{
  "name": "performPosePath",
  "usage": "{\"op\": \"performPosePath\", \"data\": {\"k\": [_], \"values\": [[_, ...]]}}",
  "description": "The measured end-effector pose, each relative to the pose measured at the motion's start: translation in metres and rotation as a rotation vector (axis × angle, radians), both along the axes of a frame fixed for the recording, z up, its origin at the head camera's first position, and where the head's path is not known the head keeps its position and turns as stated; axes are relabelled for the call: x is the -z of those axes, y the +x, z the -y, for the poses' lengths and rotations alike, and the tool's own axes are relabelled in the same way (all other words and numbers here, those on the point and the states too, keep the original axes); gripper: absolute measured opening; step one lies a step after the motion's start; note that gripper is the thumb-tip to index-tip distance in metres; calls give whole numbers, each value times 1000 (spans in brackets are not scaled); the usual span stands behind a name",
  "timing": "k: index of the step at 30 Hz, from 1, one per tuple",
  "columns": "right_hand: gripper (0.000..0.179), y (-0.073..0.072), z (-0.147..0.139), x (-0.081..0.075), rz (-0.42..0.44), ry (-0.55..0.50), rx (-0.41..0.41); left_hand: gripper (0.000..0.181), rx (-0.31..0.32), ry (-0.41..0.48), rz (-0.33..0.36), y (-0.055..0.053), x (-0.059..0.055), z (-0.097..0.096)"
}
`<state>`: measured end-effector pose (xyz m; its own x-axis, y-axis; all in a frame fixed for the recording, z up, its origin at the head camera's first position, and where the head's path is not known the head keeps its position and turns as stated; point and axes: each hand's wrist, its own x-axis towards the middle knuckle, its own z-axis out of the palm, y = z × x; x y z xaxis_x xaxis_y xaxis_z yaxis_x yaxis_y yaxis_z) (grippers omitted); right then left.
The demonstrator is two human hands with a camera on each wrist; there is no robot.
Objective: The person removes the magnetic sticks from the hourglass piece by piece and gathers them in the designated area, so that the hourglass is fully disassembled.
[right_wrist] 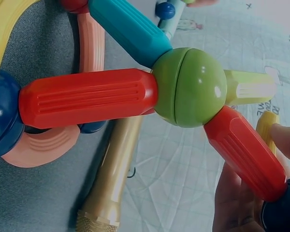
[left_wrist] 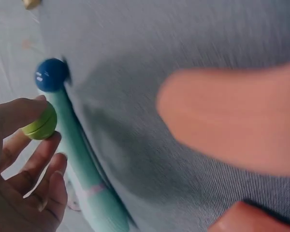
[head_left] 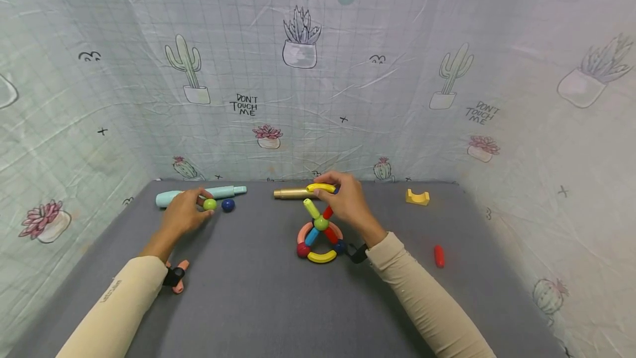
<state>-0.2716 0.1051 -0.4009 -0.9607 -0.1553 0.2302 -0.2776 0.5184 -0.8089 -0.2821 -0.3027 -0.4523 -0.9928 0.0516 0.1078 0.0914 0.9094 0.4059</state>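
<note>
In the head view, my left hand [head_left: 185, 214] pinches a light green ball [head_left: 210, 204] between thumb and fingertips, with a navy ball [head_left: 228, 205] just beyond. My right hand [head_left: 346, 199] holds a yellow curved stick [head_left: 320, 187] over a magnetic stick-and-ball frame. This frame has a ring of curved pink and yellow sticks [head_left: 322, 257] with red and navy balls at its joints. Straight red and blue sticks [head_left: 312, 236] slope up to a green ball [head_left: 321, 223]. From that ball rise a lime stick [head_left: 311, 208] and a red stick [right_wrist: 245, 153], which ends at a navy ball [right_wrist: 282, 208] by my right hand.
Behind my left hand lies a long mint-coloured rod [head_left: 226, 193]. A gold microphone [right_wrist: 117, 169] lies behind the frame. Pink sticks [head_left: 179, 286] are beside my left wrist. To the right are a yellow arch block [head_left: 417, 197] and a red stick [head_left: 439, 256]. Cloth walls [head_left: 318, 126] border the table.
</note>
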Motion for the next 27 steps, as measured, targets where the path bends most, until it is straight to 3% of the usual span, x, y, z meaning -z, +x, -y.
{"op": "performPosePath", "data": {"k": [4, 8, 12, 16, 19, 22, 27], "values": [[16, 0, 0, 0, 25, -28, -2, 39, -11, -40, 67, -5, 5, 7], [17, 1, 0, 1, 55, -87, -23, 36, -1, -57, 74, -6, 10, 11], [17, 0, 1, 3, 72, -140, -35, 38, 6, -56, 40, -3, 12, 11], [19, -1, 1, 3, 78, -175, -28, 43, -12, -55, -46, -2, 8, 5], [22, -2, 1, 3, 73, -214, -39, 42, -15, -36, -123, -1, -2, -9], [25, -4, 0, 3, 60, -251, -66, 38, 17, 5, -179, 3, -20, -36], [27, -6, -1, 3, 48, -280, -99, 33, 153, 132, -183, 11, -44, -97]]}}
